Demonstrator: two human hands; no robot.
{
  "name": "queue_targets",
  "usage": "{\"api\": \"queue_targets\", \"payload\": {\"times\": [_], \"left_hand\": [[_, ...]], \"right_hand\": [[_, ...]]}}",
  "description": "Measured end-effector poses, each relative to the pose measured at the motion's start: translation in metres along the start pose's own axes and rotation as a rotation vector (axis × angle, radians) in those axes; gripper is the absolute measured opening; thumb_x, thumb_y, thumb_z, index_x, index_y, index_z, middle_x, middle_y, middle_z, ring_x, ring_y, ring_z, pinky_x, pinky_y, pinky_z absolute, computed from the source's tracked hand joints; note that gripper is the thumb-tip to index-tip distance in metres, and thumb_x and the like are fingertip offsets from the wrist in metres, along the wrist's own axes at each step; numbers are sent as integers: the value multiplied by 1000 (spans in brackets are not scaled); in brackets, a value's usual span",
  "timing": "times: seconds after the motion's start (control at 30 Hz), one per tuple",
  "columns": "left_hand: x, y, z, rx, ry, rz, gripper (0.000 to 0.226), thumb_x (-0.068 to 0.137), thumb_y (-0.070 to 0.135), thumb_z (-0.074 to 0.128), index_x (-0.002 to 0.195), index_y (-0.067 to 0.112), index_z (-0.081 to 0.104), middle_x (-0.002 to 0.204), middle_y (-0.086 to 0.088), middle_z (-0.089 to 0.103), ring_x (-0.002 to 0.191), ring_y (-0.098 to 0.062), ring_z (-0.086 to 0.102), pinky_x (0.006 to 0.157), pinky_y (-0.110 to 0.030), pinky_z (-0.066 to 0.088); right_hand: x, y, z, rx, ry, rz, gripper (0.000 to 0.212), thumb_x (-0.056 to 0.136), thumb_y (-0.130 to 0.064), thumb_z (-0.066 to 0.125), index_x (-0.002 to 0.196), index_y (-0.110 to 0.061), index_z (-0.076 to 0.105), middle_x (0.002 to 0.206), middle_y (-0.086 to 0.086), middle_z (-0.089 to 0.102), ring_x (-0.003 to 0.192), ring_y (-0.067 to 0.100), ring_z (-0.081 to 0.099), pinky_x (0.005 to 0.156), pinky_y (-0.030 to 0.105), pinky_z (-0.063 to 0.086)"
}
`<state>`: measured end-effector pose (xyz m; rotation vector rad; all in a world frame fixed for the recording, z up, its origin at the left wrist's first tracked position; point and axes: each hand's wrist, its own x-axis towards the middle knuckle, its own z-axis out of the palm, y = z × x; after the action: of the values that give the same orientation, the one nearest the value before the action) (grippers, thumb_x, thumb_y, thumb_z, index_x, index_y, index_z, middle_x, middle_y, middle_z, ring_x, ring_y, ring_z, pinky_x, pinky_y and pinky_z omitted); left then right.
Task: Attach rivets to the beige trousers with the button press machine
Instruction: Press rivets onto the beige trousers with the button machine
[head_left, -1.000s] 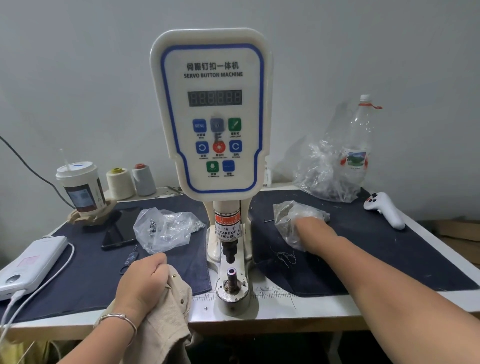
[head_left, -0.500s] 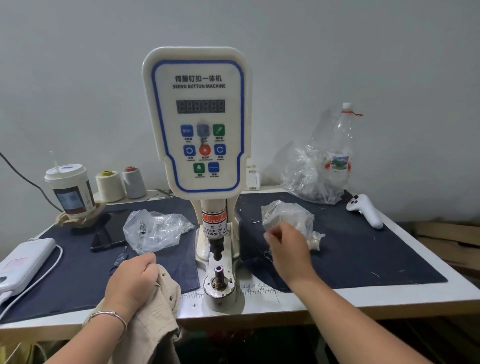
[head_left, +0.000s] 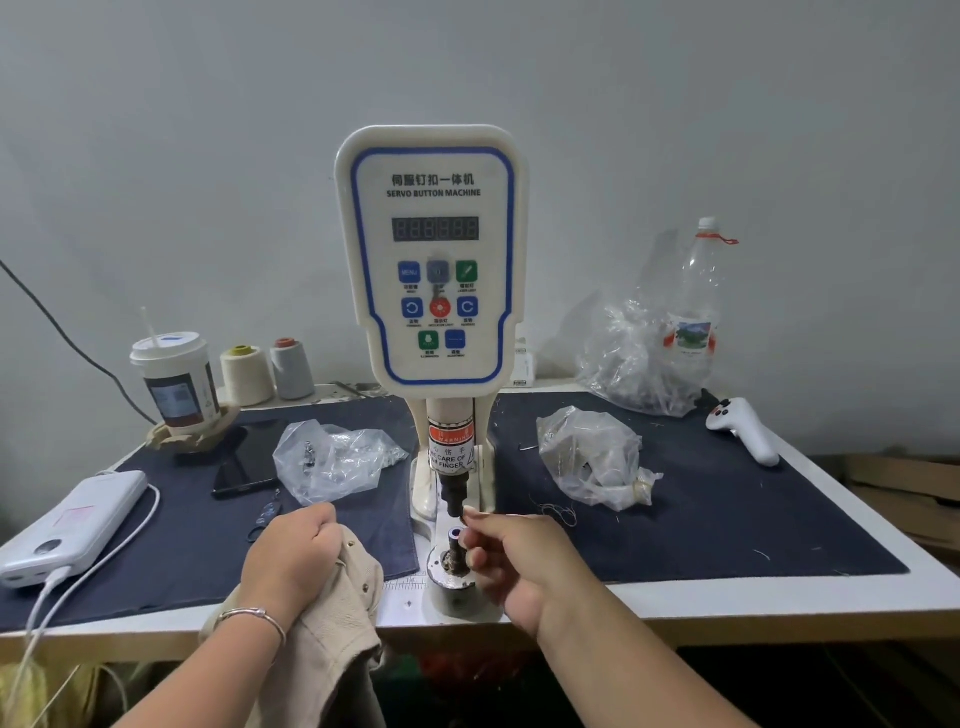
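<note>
The white button press machine (head_left: 435, 270) stands at the table's middle, its dark punch above a metal lower die (head_left: 455, 535) on a round base. My right hand (head_left: 511, 558) sits just right of the die and pinches a small rivet (head_left: 466, 515) at the punch tip. My left hand (head_left: 291, 553), a bracelet on its wrist, grips the beige trousers (head_left: 332, 634), which hang over the table's front edge left of the machine. A clear bag of rivets (head_left: 592, 457) lies right of the machine on the dark cloth.
Another clear bag (head_left: 332, 457) lies left of the machine, beside a phone (head_left: 249, 460) and a white power bank (head_left: 72, 525) with cable. A cup (head_left: 174, 379) and two thread cones (head_left: 247, 374) stand at the back left. A bottle (head_left: 693, 312), bigger bag and white controller (head_left: 743, 428) sit at the right.
My right hand left the rivet bag on the right and came in to the machine's die, now pinching a rivet. My left hand kept its grip on the trousers.
</note>
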<state>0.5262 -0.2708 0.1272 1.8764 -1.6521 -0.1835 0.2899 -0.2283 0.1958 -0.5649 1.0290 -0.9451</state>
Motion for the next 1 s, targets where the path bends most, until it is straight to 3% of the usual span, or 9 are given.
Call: {"api": "queue_targets", "payload": {"times": [0.3,0.63,1.0], "left_hand": [[1,-1,1,-6,6,18,14,64,27,30,58,16,36,56,0,49,60,-19,43,52,-34,25],[3,-4,3,-7,21,22,14,64,28,30,57,17,36,55,-1,49,60,-17,43,53,-34,26],[3,-4,5,-2,27,2,16,64,28,30,58,15,37,59,-3,52,62,-20,44,55,-35,30]], "right_hand": [[3,-2,2,226,-18,129,19,92,0,55,73,1,56,46,7,57,29,9,47,27,12,26],[5,0,2,266,-21,185,22,95,-2,49,76,4,58,49,10,60,29,11,47,27,12,26],[3,1,3,278,18,173,16,92,-2,55,79,4,60,54,13,66,29,10,47,28,11,25]]}}
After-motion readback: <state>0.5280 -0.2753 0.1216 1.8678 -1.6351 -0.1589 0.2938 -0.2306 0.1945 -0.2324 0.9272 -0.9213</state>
